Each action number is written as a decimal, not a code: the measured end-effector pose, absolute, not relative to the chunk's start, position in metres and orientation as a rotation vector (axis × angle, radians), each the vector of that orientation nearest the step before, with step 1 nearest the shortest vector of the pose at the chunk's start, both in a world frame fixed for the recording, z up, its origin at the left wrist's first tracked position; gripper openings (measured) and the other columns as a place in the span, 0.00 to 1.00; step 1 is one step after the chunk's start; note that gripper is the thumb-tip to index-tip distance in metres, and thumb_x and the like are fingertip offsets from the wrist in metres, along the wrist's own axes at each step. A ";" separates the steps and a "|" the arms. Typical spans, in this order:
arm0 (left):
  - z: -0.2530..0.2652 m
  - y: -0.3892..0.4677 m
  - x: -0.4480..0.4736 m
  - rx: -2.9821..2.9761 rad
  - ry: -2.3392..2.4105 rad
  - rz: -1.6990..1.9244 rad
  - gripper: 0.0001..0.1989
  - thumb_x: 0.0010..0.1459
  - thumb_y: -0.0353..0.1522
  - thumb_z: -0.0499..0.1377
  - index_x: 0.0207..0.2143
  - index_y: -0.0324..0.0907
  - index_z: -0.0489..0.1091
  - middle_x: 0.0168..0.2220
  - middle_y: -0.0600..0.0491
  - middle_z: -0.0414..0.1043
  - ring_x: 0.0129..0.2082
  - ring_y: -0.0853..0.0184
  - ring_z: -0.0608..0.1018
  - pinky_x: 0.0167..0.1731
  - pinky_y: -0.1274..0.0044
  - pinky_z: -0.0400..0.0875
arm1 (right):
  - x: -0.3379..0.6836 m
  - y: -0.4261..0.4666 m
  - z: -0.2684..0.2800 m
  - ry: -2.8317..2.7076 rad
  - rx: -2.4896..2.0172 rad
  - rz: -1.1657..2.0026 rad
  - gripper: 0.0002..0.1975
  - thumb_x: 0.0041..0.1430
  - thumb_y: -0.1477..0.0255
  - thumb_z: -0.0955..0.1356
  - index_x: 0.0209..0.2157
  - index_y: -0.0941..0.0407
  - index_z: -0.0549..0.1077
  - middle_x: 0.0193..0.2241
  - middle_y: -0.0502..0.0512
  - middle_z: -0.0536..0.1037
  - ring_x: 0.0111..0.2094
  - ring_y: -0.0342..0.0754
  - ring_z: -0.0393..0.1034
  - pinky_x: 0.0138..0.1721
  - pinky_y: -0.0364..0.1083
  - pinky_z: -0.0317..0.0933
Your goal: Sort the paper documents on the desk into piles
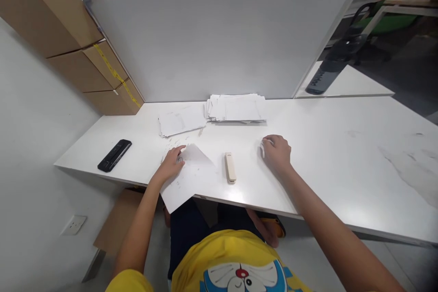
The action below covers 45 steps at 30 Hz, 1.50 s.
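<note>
My left hand [172,163] is closed at the left side of a white sheet of paper [195,173], thumb and fingers bent around its edge. The sheet lies at a slant, and one corner sticks out past the front edge of the table. Faint marks show on it. To the right of the paper lies a cream-coloured stapler [230,167], touched by neither hand. My right hand [278,153] rests on the table further right, its fingers curled in; whether something small is inside them is hidden.
Behind the hands lie a thin pile of papers [181,121] and a thicker paper stack [237,108]. A black phone-like device [114,155] is at the left. Cardboard boxes [68,13] stand back left, a dark bottle [330,70] back right. A whiteboard-like panel [212,32] closes the rear.
</note>
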<state>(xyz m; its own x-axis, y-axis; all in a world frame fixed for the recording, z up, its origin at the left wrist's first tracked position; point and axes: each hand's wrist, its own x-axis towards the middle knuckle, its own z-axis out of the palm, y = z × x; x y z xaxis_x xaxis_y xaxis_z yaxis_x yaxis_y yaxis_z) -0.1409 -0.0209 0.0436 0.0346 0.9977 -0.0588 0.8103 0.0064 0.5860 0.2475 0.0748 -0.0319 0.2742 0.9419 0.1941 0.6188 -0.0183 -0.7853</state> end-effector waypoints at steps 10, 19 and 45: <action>0.059 -0.024 -0.122 1.236 1.383 1.619 0.15 0.55 0.40 0.65 0.43 0.43 0.73 0.40 0.50 0.78 0.45 0.60 0.78 0.48 0.69 0.74 | 0.216 0.004 0.031 -1.368 -1.170 0.643 0.20 0.63 0.51 0.61 0.44 0.50 0.74 0.48 0.61 0.77 0.54 0.60 0.68 0.53 0.59 0.63; 0.000 -0.079 0.011 0.560 1.126 2.067 0.17 0.61 0.37 0.61 0.52 0.50 0.66 0.48 0.50 0.76 0.51 0.63 0.78 0.52 0.70 0.72 | 0.167 -0.072 0.048 -1.406 -0.917 1.396 0.27 0.58 0.48 0.69 0.51 0.52 0.75 0.48 0.60 0.81 0.50 0.59 0.74 0.52 0.56 0.68; 0.001 -0.116 -0.060 1.503 1.235 1.245 0.19 0.61 0.47 0.60 0.44 0.42 0.74 0.34 0.50 0.76 0.34 0.62 0.78 0.36 0.72 0.75 | 0.283 -0.116 0.013 -1.383 -1.483 1.551 0.18 0.56 0.56 0.70 0.43 0.52 0.79 0.33 0.56 0.80 0.39 0.59 0.75 0.36 0.52 0.69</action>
<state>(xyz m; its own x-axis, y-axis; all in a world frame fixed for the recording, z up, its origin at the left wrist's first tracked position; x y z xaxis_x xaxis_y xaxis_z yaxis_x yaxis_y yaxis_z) -0.0601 -0.1162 0.0013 0.0352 0.9807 0.1923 0.1838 -0.1955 0.9633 0.2826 -0.1161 0.0127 -0.2135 0.9138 -0.3456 0.2395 -0.2940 -0.9253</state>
